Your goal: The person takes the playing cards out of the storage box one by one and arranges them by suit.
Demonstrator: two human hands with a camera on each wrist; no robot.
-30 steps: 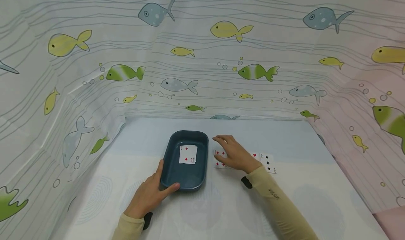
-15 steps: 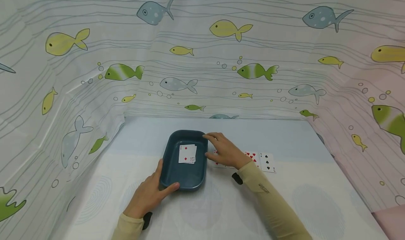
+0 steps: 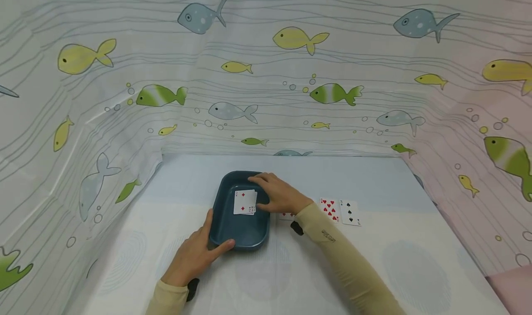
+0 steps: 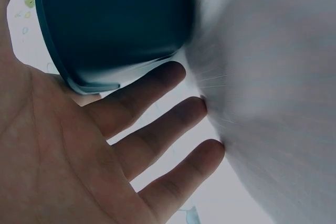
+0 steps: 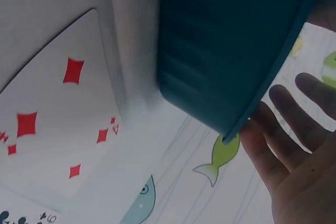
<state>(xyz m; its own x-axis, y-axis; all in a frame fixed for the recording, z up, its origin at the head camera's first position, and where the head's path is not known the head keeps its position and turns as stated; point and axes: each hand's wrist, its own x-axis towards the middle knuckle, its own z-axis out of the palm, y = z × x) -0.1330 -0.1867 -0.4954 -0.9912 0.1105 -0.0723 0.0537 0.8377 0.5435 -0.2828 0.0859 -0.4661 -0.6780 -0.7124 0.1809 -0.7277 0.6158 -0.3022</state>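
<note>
A dark blue rectangular dish (image 3: 245,235) stands on the table, with a small stack of playing cards (image 3: 244,202) inside, the two of diamonds on top. My left hand (image 3: 193,259) rests at the dish's near left corner, thumb at the near rim and index finger along the left side. Its other fingers are straight and spread in the left wrist view. Over the dish's right rim reaches my right hand (image 3: 280,195), fingers loosely extended close to the stack; I see nothing held. Beneath its wrist lies a four of diamonds (image 5: 63,103), mostly hidden in the head view.
To the right on the table lie a hearts card (image 3: 329,209) and a three of spades (image 3: 350,212). A clubs card (image 5: 21,216) shows partly in the right wrist view. Fish-printed sheeting (image 3: 266,84) closes off the back and sides.
My right hand has moved left, from above the table cards to over the dish's right rim, uncovering the hearts card. The left hand, dish and stack have stayed in place.
</note>
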